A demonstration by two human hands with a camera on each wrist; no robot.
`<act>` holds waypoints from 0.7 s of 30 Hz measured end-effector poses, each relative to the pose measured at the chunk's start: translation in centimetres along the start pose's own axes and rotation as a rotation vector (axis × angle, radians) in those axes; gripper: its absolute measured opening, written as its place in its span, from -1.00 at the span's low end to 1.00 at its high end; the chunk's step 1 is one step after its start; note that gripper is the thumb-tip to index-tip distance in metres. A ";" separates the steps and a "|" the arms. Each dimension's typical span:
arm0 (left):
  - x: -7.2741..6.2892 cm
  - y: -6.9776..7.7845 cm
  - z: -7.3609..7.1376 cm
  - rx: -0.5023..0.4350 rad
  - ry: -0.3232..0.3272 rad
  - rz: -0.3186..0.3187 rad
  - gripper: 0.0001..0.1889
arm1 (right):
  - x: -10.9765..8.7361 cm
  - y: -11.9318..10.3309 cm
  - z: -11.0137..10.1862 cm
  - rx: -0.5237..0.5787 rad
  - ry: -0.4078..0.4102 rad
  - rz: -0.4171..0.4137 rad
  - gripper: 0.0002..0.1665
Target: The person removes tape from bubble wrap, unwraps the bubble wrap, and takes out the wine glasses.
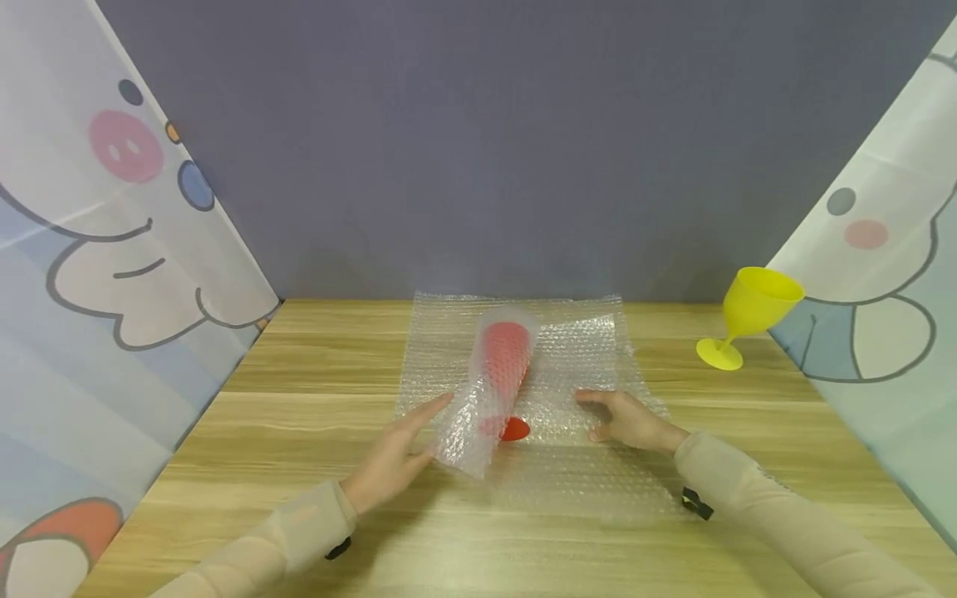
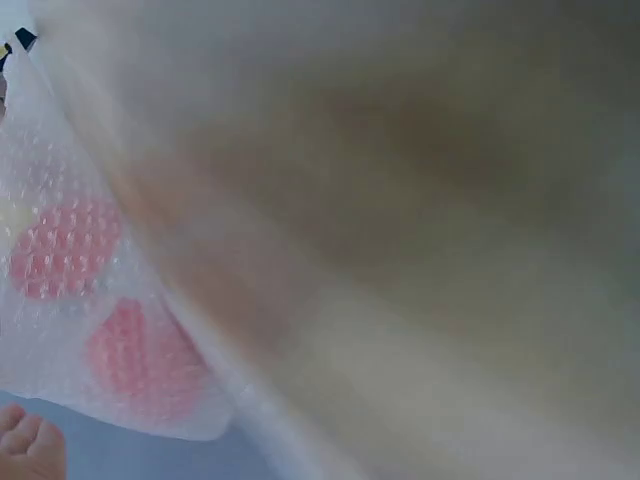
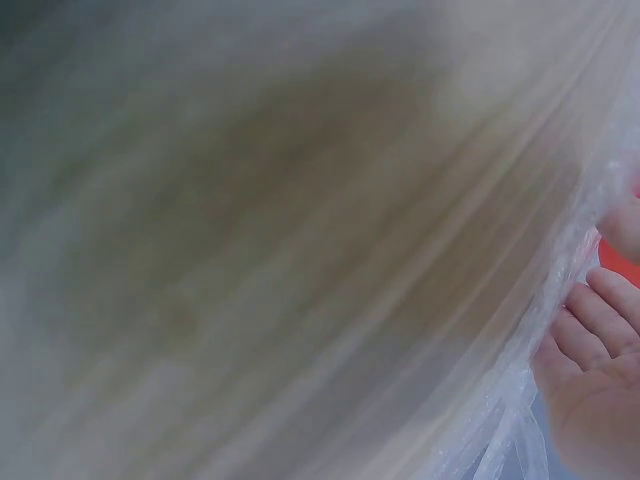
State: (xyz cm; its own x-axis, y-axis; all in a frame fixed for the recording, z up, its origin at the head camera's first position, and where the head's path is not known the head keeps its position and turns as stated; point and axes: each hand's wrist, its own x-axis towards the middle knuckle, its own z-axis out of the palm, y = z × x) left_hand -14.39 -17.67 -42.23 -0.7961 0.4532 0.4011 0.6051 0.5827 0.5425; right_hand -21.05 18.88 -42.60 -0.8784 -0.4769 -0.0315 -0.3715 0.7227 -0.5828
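A red goblet (image 1: 516, 429) lies on a sheet of bubble wrap (image 1: 583, 357), its foot toward me. A flap of the wrap is folded over the goblet from the left, so the bowl shows through the bubbles and part of the foot is uncovered. My left hand (image 1: 396, 457) rests at the flap's left edge with its fingers extended. Over the right part of the sheet, my right hand (image 1: 624, 419) reaches toward the goblet, fingers spread from the thumb and holding nothing. The right wrist view shows that palm (image 3: 605, 400) beside the wrap.
A yellow goblet (image 1: 751, 311) stands at the back right of the wooden table (image 1: 314, 365). A grey panel (image 1: 486, 149) rises behind the table, with cartoon-print cloths (image 1: 112, 249) on both sides. Blurred cloth fills most of both wrist views.
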 end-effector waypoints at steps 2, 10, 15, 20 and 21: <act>0.4 0.3 0.1 0.093 -0.001 0.124 -0.23 | 0.0 -0.1 0.1 -0.004 -0.005 0.005 -0.22; 1.2 1.4 0.3 0.258 0.037 0.446 -0.39 | -0.1 -0.3 0.2 -0.008 -0.012 0.004 -0.21; 0.9 1.5 0.2 0.146 0.018 0.315 -0.45 | -0.1 -0.2 0.1 -0.004 -0.006 0.001 -0.20; 0.6 1.4 0.2 0.020 0.043 0.217 -0.44 | -0.1 -0.2 0.0 -0.004 0.001 -0.017 -0.21; 0.6 1.4 0.2 0.003 0.049 0.202 -0.43 | -0.1 -0.2 0.0 0.001 0.002 -0.012 -0.21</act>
State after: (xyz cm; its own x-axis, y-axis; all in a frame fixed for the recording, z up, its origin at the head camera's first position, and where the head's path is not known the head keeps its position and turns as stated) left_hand -14.07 -16.47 -41.39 -0.6584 0.5278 0.5366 0.7522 0.4855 0.4455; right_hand -20.88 18.81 -42.51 -0.8746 -0.4843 -0.0229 -0.3814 0.7164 -0.5842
